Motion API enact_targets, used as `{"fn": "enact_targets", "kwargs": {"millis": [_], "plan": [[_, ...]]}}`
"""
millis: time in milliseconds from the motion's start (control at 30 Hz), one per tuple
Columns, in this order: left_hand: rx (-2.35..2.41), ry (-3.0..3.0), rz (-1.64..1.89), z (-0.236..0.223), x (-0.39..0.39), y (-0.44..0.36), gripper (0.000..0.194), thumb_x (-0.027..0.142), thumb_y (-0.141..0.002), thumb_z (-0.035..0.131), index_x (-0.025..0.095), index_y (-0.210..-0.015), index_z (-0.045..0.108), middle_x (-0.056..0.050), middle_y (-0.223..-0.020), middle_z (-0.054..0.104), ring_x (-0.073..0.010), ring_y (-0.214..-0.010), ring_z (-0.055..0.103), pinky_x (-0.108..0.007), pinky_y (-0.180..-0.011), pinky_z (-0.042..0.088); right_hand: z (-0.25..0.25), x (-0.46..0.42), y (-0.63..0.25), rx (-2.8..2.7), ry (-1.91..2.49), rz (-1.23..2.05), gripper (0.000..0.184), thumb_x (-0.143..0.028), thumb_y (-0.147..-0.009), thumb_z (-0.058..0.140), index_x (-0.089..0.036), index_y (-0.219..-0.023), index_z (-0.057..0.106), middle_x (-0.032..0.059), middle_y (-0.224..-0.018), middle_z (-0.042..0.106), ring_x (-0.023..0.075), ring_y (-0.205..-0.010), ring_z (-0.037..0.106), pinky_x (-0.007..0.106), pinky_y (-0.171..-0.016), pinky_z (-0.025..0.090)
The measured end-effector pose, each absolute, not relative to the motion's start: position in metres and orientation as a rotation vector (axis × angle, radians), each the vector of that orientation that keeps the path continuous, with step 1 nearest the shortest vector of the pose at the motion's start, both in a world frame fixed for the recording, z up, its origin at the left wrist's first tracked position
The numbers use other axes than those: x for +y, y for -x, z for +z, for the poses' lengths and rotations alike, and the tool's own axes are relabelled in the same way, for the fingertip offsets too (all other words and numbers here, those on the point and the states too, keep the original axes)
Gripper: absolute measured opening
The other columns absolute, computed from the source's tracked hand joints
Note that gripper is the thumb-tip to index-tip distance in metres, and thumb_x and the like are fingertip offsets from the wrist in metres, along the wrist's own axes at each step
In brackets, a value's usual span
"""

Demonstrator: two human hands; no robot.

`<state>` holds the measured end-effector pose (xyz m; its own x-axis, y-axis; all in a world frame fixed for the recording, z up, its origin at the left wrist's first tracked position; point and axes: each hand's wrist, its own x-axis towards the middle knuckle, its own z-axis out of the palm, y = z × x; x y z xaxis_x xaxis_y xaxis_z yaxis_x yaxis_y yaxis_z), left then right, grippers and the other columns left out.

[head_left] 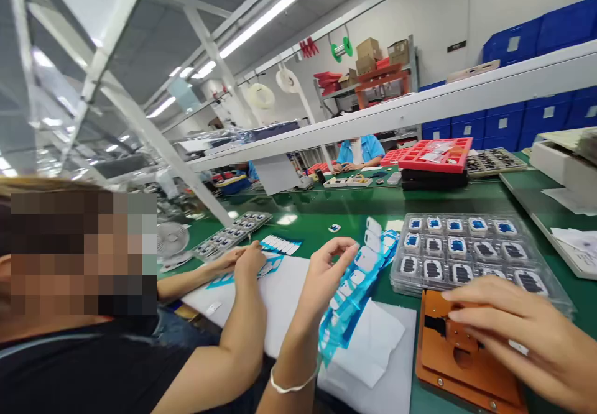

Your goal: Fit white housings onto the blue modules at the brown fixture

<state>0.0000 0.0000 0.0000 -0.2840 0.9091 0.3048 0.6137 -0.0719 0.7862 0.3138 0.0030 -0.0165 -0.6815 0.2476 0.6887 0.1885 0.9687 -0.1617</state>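
- Right hand: over jig, right foreground
- Tray of parts: on surface, behind jig
- Film strip: between co-worker's hand and tray
- Shelf: above surface, behind tray

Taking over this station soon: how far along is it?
Seemingly done: the blue-topped parts in the upper rows of the clear tray. In hand: the right hand rests on the orange jig; any part in it is hidden. Left: the dark-topped parts, mostly lower rows, seemingly still to do.

Left hand and right hand half-curled, right wrist wearing a bracelet
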Motion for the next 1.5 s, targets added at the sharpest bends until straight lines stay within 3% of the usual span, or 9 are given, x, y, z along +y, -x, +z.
{"fn": "enact_targets", "kwargs": {"millis": [167, 367, 467, 667, 767, 933, 1167, 1333, 1500], "plan": [[1.426, -1.551, 1.413, -0.018, 0.026, -0.077, 0.057, 0.079, -0.078, 0.049, 0.021, -0.074, 0.047, -0.001, -0.074, 0.054, -0.0149, -0.071, 0.050, -0.026, -0.067, 0.046, -0.018, 0.002, -0.307, -2.156, 0.354, -0.297, 0.034, -0.001, -0.090, 0.048, -0.009, -0.120, 0.062, 0.0190, -0.126, 0.064, 0.0279, -0.123, 0.056, 0.041, -0.099, 0.055], [1.219, -1.395, 1.404, -0.038, 0.037, -0.109, 0.062, 0.083, -0.072, 0.055, 0.022, -0.073, 0.045, 0.002, -0.064, 0.051, -0.0120, -0.058, 0.046, -0.023, -0.056, 0.041, -0.027, 0.006, -0.302, -1.922, 0.540, -0.590, 0.027, 0.000, -0.087, 0.055, -0.009, -0.109, 0.068, 0.0129, -0.091, 0.064, 0.0245, -0.085, 0.058, 0.040, -0.072, 0.057], [1.121, -1.313, 1.367, -0.049, 0.031, -0.107, 0.057, 0.076, -0.071, 0.065, 0.021, -0.077, 0.050, 0.003, -0.064, 0.054, -0.0103, -0.056, 0.047, -0.022, -0.054, 0.040, -0.031, 0.009, -0.297, -1.983, 0.494, -0.635, 0.021, -0.003, -0.087, 0.058, -0.007, -0.105, 0.068, 0.0149, -0.096, 0.068, 0.0276, -0.090, 0.061, 0.041, -0.074, 0.058], [0.825, -1.241, 1.222, -0.059, 0.021, -0.110, 0.051, 0.041, -0.061, 0.090, 0.019, -0.095, 0.059, -0.003, -0.092, 0.072, -0.0158, -0.087, 0.067, -0.026, -0.083, 0.052, -0.041, 0.023, -0.297, -2.179, 0.645, -0.221, 0.028, -0.010, -0.090, 0.049, -0.009, -0.114, 0.064, 0.0160, -0.110, 0.069, 0.0275, -0.101, 0.064, 0.042, -0.084, 0.059], [0.827, -1.249, 1.250, -0.059, 0.020, -0.112, 0.043, 0.029, -0.061, 0.090, 0.018, -0.089, 0.060, -0.003, -0.088, 0.073, -0.0157, -0.085, 0.069, -0.025, -0.081, 0.054, -0.036, 0.021, -0.302, -2.188, 0.648, 0.087, 0.031, -0.011, -0.089, 0.053, -0.013, -0.118, 0.064, 0.0124, -0.113, 0.070, 0.0225, -0.104, 0.065, 0.036, -0.089, 0.057], [0.811, -1.325, 1.256, -0.058, 0.020, -0.109, 0.033, 0.026, -0.068, 0.086, 0.017, -0.085, 0.060, -0.004, -0.084, 0.074, -0.0150, -0.083, 0.070, -0.024, -0.080, 0.055, -0.025, 0.016, -0.304, -2.164, 0.700, 0.467, 0.036, -0.019, -0.086, 0.061, -0.017, -0.122, 0.065, 0.0084, -0.117, 0.072, 0.0212, -0.106, 0.067, 0.035, -0.094, 0.054], [0.762, -1.342, 1.067, -0.053, 0.022, -0.095, 0.037, 0.028, -0.071, 0.086, 0.018, -0.093, 0.058, -0.007, -0.100, 0.073, -0.0128, -0.085, 0.067, -0.024, -0.078, 0.055, -0.033, 0.038, -0.306, -1.697, 0.842, 1.198, 0.029, -0.033, -0.079, 0.071, -0.019, -0.104, 0.067, 0.0070, -0.098, 0.074, 0.0210, -0.092, 0.070, 0.034, -0.082, 0.056], [0.675, -1.287, 0.906, -0.051, 0.028, -0.084, 0.047, 0.025, -0.067, 0.088, 0.021, -0.100, 0.056, -0.001, -0.088, 0.068, -0.0121, -0.080, 0.066, -0.024, -0.075, 0.055, -0.030, 0.049, -0.316, -1.512, 0.879, 1.254, 0.034, -0.036, -0.072, 0.080, -0.020, -0.099, 0.067, 0.0021, -0.086, 0.068, 0.0167, -0.079, 0.065, 0.030, -0.072, 0.053], [0.793, -1.402, 1.184, -0.040, 0.028, -0.064, 0.077, 0.027, -0.065, 0.088, 0.027, -0.132, 0.049, -0.007, -0.107, 0.068, -0.0150, -0.082, 0.066, -0.027, -0.073, 0.056, -0.022, 0.047, -0.319, -1.479, 0.892, 1.318, 0.034, -0.036, -0.070, 0.082, -0.021, -0.097, 0.068, 0.0009, -0.083, 0.067, 0.0156, -0.077, 0.064, 0.030, -0.071, 0.052]]}}
